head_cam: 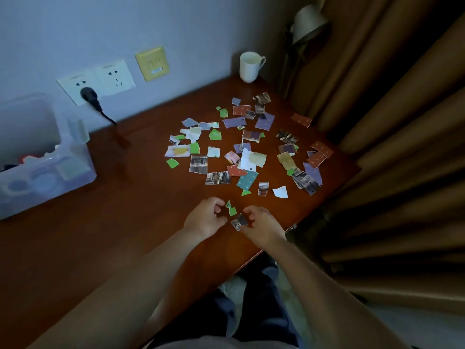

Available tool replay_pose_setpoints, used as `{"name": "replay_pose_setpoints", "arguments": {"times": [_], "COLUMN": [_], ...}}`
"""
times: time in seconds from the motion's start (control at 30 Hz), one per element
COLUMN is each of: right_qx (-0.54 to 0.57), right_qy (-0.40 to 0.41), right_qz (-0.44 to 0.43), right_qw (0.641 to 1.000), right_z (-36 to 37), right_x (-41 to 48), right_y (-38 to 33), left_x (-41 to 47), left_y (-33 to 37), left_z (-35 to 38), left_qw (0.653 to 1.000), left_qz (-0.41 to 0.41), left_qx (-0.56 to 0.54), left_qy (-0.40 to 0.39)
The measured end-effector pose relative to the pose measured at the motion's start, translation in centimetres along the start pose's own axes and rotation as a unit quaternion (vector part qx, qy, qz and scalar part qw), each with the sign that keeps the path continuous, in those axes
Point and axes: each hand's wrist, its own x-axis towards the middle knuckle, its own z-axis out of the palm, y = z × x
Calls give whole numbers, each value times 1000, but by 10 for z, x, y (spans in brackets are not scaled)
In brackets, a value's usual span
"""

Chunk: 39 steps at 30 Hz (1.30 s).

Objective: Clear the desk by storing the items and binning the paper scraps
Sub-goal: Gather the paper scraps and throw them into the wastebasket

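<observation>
Several torn paper scraps, green, purple, red and printed with photos, lie scattered over the right half of the brown wooden desk. Both hands hover near the desk's front edge, just in front of the pile. My right hand pinches a dark printed scrap between thumb and fingers. A small green scrap sits between the hands, beside the curled fingertips of my left hand. I cannot tell whether the left hand holds it.
A clear plastic storage box with small items inside stands at the desk's left. A white mug and a desk lamp are at the back right corner. Brown curtains hang along the right side. A black plug sits in a wall socket.
</observation>
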Motion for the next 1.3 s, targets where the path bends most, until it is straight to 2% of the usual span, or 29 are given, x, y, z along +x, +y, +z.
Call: {"name": "replay_pose_setpoints", "arguments": {"times": [0.23, 0.5, 0.9, 1.3], "right_qx": [-34, -23, -57, -2], "right_qy": [-10, -14, -6, -19], "right_qz": [-4, -4, -23, 2], "right_qw": [999, 1000, 998, 1000], "right_z": [14, 13, 12, 9], "right_x": [29, 38, 40, 44], "right_y": [1, 6, 5, 15], "left_x": [23, 32, 36, 38], "left_y": [-1, 7, 13, 14], "left_z": [14, 20, 21, 22], "left_qw": [1000, 995, 990, 983], "left_qz": [4, -12, 24, 57], "left_qx": [7, 78, 122, 168], "left_qy": [29, 63, 65, 51]}}
